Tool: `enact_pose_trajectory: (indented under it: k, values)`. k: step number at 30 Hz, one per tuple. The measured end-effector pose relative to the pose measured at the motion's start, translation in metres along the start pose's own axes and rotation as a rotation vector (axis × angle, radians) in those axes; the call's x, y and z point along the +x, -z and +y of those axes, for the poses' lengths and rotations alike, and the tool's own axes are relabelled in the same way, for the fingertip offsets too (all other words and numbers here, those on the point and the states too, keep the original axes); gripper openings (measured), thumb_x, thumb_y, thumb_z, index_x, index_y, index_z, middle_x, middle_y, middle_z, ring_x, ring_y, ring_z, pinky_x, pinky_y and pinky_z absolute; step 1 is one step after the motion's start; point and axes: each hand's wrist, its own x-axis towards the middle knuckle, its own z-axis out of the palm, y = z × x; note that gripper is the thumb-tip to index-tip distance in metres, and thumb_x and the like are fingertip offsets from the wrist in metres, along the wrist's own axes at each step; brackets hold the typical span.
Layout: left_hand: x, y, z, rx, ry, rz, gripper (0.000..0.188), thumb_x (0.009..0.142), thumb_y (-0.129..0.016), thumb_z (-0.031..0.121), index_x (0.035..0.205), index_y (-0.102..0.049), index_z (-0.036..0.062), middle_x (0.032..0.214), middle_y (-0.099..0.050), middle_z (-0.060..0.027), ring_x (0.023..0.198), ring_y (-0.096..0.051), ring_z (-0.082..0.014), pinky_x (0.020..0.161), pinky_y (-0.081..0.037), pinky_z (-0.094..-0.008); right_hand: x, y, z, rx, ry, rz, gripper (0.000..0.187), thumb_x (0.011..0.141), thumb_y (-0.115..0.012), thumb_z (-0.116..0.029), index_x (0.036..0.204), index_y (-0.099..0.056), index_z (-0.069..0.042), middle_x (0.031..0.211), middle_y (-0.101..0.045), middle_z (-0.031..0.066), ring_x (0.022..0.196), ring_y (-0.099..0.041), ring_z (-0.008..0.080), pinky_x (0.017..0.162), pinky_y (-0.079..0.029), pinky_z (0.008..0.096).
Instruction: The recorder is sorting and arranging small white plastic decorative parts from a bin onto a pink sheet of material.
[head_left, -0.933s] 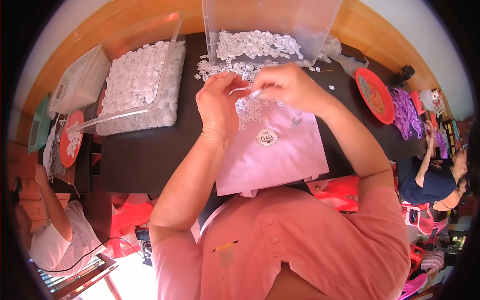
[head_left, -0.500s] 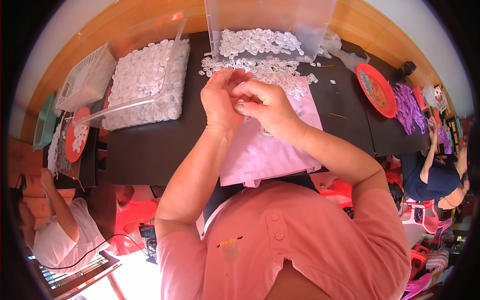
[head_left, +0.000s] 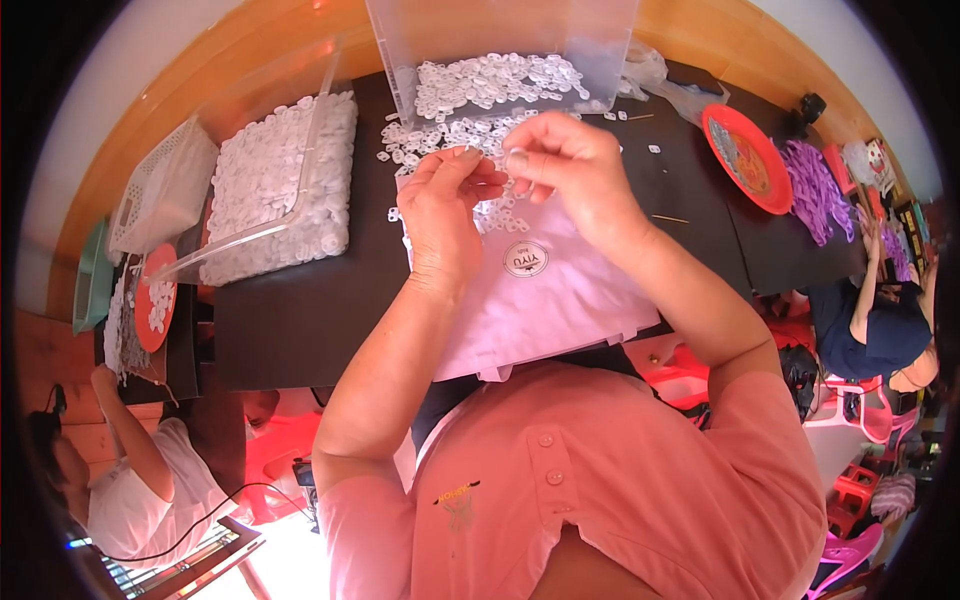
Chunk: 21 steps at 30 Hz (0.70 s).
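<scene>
My left hand (head_left: 446,212) is raised over the table, thumb and fingers pinched, with a speck of white at the tips that is too small to name. To its right my right hand (head_left: 592,178) also pinches with thumb and forefinger; what it grips is not clear. The fingertips are close together but apart. Beneath them lies a pink cloth bag (head_left: 560,300) with a round dark print. Small flat white plastic pieces with holes (head_left: 500,213) are scattered on its far end and on the table beyond.
A clear bin (head_left: 600,60) of white pieces stands at the back, and a fuller clear bin (head_left: 330,130) at the left. A red plate (head_left: 718,128) and purple strips (head_left: 812,185) lie at the right. People (head_left: 165,480) sit at both sides.
My hands have drawn apart, the right one moving up and right away from the left. The view has shifted a little, and more of the bag's print shows.
</scene>
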Motion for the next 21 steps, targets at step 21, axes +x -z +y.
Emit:
enact_pose_trajectory:
  k: [21]
  values:
    - [-0.011, -0.005, -0.01, 0.354, 0.087, -0.122, 0.011, 0.093, -0.06, 0.006, 0.094, -0.061, -0.0047, 0.077, -0.063, -0.0101, 0.062, -0.06, -0.0177, 0.057, -0.048, -0.0284, 0.007, 0.026, 0.014, -0.354, 0.159, -0.114, 0.009, 0.086, -0.065, -0.009, 0.086, -0.063, -0.001, 0.07, -0.058, 0.0005, 0.063, -0.051, 0.008, 0.056, -0.041, 0.0254]
